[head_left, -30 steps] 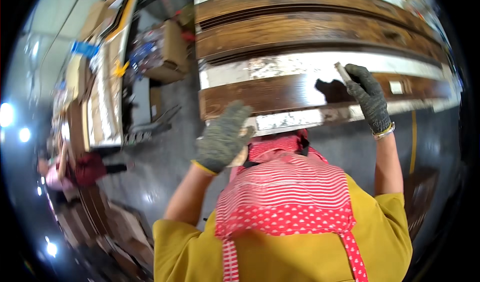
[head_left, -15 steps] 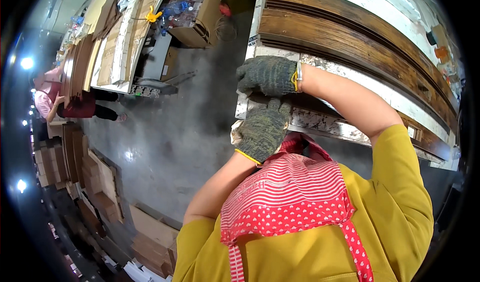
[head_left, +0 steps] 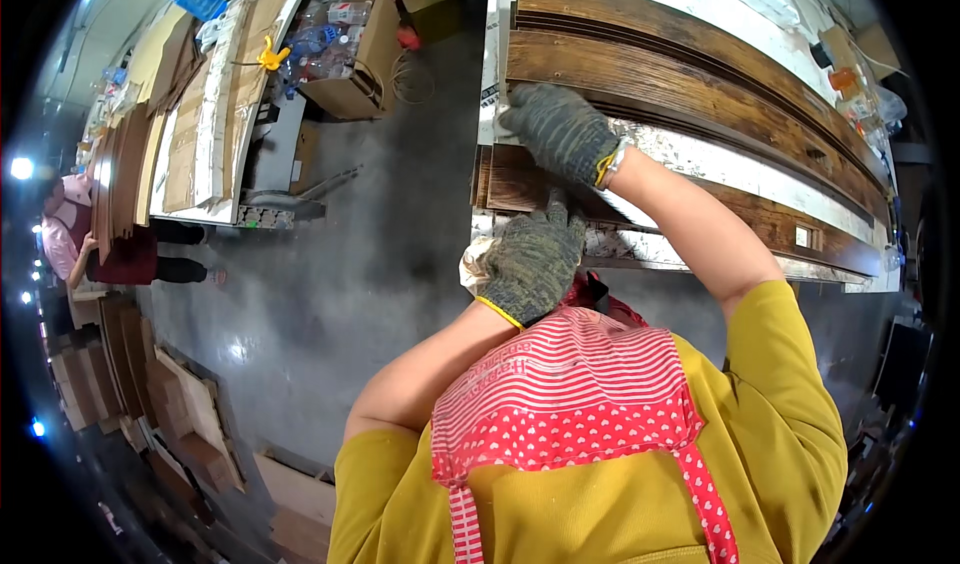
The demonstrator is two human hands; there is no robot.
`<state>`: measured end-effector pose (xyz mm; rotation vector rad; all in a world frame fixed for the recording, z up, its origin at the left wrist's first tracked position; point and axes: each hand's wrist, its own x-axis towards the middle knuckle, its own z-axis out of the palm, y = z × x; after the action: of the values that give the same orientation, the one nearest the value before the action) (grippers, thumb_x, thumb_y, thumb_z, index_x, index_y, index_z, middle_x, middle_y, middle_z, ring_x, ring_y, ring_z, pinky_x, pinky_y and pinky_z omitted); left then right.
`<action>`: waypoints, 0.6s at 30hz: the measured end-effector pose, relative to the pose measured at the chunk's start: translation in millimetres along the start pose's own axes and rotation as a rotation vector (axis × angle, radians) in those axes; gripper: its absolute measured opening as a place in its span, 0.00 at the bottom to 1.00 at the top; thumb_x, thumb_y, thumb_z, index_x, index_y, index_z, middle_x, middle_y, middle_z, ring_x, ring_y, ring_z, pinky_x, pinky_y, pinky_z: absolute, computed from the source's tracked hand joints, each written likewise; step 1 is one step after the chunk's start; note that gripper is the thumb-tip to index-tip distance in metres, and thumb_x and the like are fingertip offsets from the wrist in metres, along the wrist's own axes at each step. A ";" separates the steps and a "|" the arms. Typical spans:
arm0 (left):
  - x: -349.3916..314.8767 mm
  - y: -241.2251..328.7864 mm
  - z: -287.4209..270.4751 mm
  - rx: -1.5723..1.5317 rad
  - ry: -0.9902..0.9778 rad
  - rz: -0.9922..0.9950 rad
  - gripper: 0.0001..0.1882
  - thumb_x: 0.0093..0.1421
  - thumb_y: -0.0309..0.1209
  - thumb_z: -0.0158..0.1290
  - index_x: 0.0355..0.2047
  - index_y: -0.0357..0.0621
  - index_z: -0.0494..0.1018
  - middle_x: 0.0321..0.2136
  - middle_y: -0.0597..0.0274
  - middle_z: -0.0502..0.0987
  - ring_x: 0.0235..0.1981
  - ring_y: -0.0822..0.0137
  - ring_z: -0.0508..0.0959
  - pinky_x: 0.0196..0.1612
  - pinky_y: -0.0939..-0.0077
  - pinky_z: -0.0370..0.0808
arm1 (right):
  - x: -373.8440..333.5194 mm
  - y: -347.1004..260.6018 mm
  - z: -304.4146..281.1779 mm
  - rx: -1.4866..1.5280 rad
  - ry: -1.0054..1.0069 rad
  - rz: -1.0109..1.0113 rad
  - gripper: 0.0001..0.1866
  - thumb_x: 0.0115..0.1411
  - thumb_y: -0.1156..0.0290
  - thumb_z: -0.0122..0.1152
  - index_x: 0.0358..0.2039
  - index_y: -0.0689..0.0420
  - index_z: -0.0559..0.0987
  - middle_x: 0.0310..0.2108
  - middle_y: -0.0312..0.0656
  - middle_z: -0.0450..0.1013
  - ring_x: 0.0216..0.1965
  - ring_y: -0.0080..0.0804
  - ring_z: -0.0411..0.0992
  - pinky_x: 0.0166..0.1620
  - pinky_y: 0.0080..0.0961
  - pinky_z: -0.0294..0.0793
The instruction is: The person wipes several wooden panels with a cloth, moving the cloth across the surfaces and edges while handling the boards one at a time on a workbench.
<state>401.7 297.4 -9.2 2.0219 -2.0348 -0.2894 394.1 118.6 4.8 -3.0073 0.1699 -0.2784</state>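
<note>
My right hand (head_left: 562,134), in a dark grey knit glove with a yellow cuff, reaches over the left end of the nearest brown wooden board (head_left: 518,181). Its fingers stretch left beside the front edge of a stack of dark-stained boards (head_left: 640,76), with nothing visible in them. Close to my body, my left hand (head_left: 528,269) wears a matching glove. Its outstretched fingertips meet the near board's front edge, and the palm is hidden. Crumpled off-white material (head_left: 474,264) shows at its thumb side; I cannot tell whether it is cloth or part of the glove.
The boards lie on a white, stained worktable (head_left: 690,151). Across the grey floor (head_left: 390,234), a person (head_left: 75,226) holds brown boards beside another bench (head_left: 205,154). A cardboard box (head_left: 372,64) of plastic bottles stands between the tables. Flat panels (head_left: 195,414) lean at lower left.
My right hand has moved up and away from my left hand, its fingers straightening toward the stack. More of the near board's left end shows. The whole view has shifted slightly.
</note>
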 end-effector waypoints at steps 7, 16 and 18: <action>2.5 -9.8 3.8 -0.040 -0.017 0.073 0.15 0.57 0.34 0.50 0.42 0.38 0.73 0.35 0.44 0.76 0.32 0.50 0.79 0.33 0.55 0.74 | -15.0 -30.8 3.9 0.267 0.080 0.226 0.12 0.53 0.69 0.59 0.38 0.56 0.80 0.38 0.49 0.73 0.42 0.48 0.72 0.46 0.40 0.72; 5.5 -7.0 -5.7 -0.011 -0.145 0.122 0.14 0.56 0.32 0.50 0.39 0.38 0.77 0.39 0.41 0.78 0.34 0.50 0.80 0.37 0.55 0.76 | -51.3 -19.3 -3.4 0.235 0.174 0.389 0.10 0.52 0.68 0.60 0.36 0.55 0.81 0.37 0.50 0.72 0.41 0.49 0.73 0.45 0.41 0.73; 4.6 -11.4 5.5 -0.058 -0.004 0.193 0.13 0.56 0.35 0.51 0.32 0.38 0.77 0.30 0.45 0.78 0.34 0.50 0.78 0.36 0.54 0.73 | -41.0 -29.7 1.6 0.199 0.074 0.394 0.10 0.53 0.68 0.60 0.36 0.55 0.81 0.38 0.49 0.72 0.41 0.49 0.73 0.46 0.40 0.73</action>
<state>410.7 292.4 -17.9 1.7766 -2.1778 -0.3099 357.4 153.1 -0.3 -2.6918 0.6862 -0.3409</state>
